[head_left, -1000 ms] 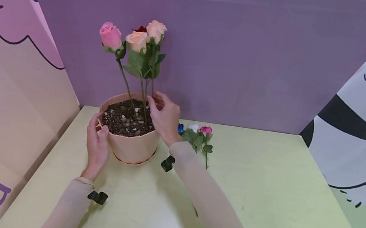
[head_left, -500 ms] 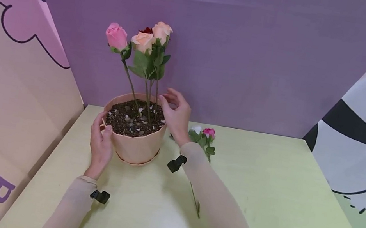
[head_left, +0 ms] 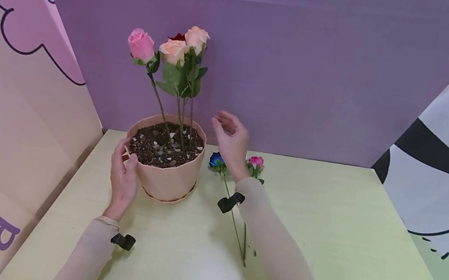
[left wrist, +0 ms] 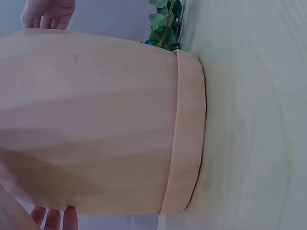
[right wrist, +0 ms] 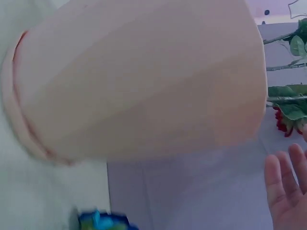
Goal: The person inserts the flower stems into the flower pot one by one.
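A peach-pink flowerpot (head_left: 163, 181) filled with dark soil stands upright on its saucer. Planted in the soil are a pink rose (head_left: 141, 45), two peach roses (head_left: 174, 51) and a dark red rose (head_left: 177, 36) mostly hidden behind them. My left hand (head_left: 124, 185) holds the pot's left side, thumb near the rim and fingers (left wrist: 70, 219) round the far side. Right of the pot, my right hand (head_left: 230, 141) hovers with loosely bent fingers and nothing in them. Below it lie a blue rose (head_left: 216, 160) and a bright pink rose (head_left: 256, 162).
The pale yellow table (head_left: 324, 232) carries the loose flowers, their stems (head_left: 236, 226) pointing toward me and partly under my right forearm. A purple backdrop (head_left: 304, 74) rises right behind the pot, with printed panels at both sides.
My right hand has left the rightmost stem and drawn away to the right of the pot, uncovering the blue rose. My left hand stays on the pot.
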Motion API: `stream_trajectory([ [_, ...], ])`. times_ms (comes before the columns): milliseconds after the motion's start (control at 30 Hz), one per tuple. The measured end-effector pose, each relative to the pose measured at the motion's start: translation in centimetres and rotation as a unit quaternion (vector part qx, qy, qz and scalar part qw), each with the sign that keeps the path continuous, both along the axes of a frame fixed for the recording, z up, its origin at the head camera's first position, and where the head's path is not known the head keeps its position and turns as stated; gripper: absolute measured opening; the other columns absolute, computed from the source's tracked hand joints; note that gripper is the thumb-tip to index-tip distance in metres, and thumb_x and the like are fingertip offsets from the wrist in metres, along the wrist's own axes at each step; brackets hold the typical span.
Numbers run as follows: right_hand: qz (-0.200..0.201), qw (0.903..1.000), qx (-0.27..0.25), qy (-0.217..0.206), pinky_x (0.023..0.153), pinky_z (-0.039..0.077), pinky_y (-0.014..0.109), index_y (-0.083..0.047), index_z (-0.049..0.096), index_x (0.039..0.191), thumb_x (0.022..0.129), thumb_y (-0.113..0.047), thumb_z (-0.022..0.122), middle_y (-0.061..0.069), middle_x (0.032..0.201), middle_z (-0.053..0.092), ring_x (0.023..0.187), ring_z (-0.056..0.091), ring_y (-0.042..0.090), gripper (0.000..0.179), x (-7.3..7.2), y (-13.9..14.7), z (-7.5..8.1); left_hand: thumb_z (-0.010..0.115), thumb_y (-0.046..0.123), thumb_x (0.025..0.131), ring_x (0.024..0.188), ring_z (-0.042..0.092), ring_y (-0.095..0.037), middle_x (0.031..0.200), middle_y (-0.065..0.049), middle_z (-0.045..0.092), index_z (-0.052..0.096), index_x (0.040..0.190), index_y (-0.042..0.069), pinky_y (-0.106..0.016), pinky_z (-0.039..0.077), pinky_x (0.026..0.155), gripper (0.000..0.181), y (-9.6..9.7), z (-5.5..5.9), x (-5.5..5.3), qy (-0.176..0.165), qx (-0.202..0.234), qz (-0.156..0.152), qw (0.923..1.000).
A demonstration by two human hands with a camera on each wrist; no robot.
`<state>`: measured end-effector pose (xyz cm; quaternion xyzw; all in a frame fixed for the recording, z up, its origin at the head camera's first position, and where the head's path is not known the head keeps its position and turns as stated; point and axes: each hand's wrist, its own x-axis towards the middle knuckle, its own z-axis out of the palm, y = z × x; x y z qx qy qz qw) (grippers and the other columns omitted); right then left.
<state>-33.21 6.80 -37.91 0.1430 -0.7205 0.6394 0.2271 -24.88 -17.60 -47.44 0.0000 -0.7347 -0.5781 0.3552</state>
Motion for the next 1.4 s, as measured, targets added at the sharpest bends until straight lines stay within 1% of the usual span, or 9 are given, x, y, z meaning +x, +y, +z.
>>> stream_trajectory([
  [67,-0.001,0.9993,0.038,-0.004,0.082,0.059,0.023,-0.005,0.072,0.129,0.1,-0.02,0.075,0.013,0.12,0.079,0.105,0.075,0.03,0.033,0.3,0.8,-0.1,0.042,0.027,0.108,0.127,0.046,-0.041,0.153,-0.026,0.046,0.044,0.157,0.006,-0.054,0.035,0.107,0.053,0.0,0.0,0.0,-0.003,0.003,-0.001,1.0],
  [167,0.0,0.9947,0.103,-0.001,0.09,0.061,0.035,-0.007,0.073,0.13,0.1,-0.024,0.075,0.011,0.12,0.079,0.104,0.075,0.028,0.034,0.7,2.1,-0.2,0.042,0.024,0.109,0.129,0.047,-0.042,0.154,-0.026,0.045,0.044,0.157,0.006,-0.056,0.036,0.108,0.051,0.0,0.0,0.0,-0.011,0.008,-0.001,0.9999],
  [333,0.013,0.99,0.14,-0.008,0.098,0.059,0.047,-0.007,0.072,0.131,0.101,-0.025,0.073,0.014,0.125,0.077,0.104,0.075,0.034,0.035,1.4,4.5,-0.4,0.038,0.025,0.113,0.136,0.045,-0.042,0.157,-0.024,0.044,0.044,0.158,0.008,-0.058,0.034,0.115,0.048,0.1,0.1,0.2,-0.02,0.013,0.0,0.9997],
  [400,0.013,0.988,0.151,-0.026,0.096,0.06,0.044,-0.009,0.072,0.133,0.102,-0.028,0.072,0.013,0.127,0.076,0.105,0.074,0.033,0.036,1.9,5.6,-0.5,0.037,0.026,0.114,0.136,0.044,-0.041,0.158,-0.023,0.044,0.043,0.158,0.009,-0.057,0.034,0.116,0.048,0.0,0.1,0.2,-0.024,0.015,-0.002,0.9996],
  [533,0.006,0.9828,0.176,-0.055,0.078,0.058,0.03,-0.013,0.072,0.135,0.104,-0.033,0.07,0.01,0.13,0.075,0.104,0.074,0.03,0.038,2.3,7.7,-1.1,0.04,0.027,0.113,0.134,0.046,-0.039,0.158,-0.021,0.044,0.044,0.158,0.009,-0.054,0.034,0.114,0.048,0.0,0.3,0.2,-0.024,0.016,-0.003,0.9996],
  [667,0.001,0.9829,0.169,-0.074,0.066,0.054,0.021,-0.013,0.072,0.135,0.104,-0.035,0.07,0.01,0.129,0.075,0.098,0.074,0.028,0.038,2.3,9.4,-2.0,0.041,0.028,0.113,0.133,0.046,-0.039,0.16,-0.019,0.044,0.044,0.158,0.009,-0.054,0.034,0.113,0.048,0.0,0.6,0.1,-0.022,0.013,0.001,0.9997],
  [800,0.002,0.9834,0.159,-0.087,0.067,0.057,0.021,-0.011,0.072,0.134,0.103,-0.034,0.07,0.013,0.128,0.075,0.096,0.074,0.032,0.038,2.5,10.5,-2.8,0.041,0.025,0.112,0.131,0.046,-0.039,0.16,-0.019,0.044,0.044,0.158,0.011,-0.054,0.035,0.112,0.048,0.1,0.7,0.1,-0.03,0.017,0.001,0.9994],
  [1067,-0.03,0.9711,0.207,-0.115,0.075,0.054,0.022,-0.008,0.073,0.132,0.103,-0.029,0.069,0.014,0.125,0.075,0.107,0.073,0.032,0.036,3.4,12.5,-4.7,0.041,0.02,0.112,0.131,0.046,-0.04,0.16,-0.019,0.044,0.042,0.16,0.012,-0.055,0.035,0.111,0.049,0.3,0.3,0.2,-0.043,0.018,0.0,0.9989],
  [1400,-0.021,0.9686,0.197,-0.15,0.069,0.056,0.022,-0.007,0.072,0.135,0.104,-0.031,0.068,0.015,0.127,0.075,0.104,0.074,0.043,0.039,4.0,14.8,-7.0,0.041,0.019,0.112,0.131,0.046,-0.039,0.162,-0.019,0.044,0.043,0.159,0.011,-0.054,0.035,0.111,0.048,0.3,0.5,0.3,-0.034,0.016,0.007,0.9993],
])
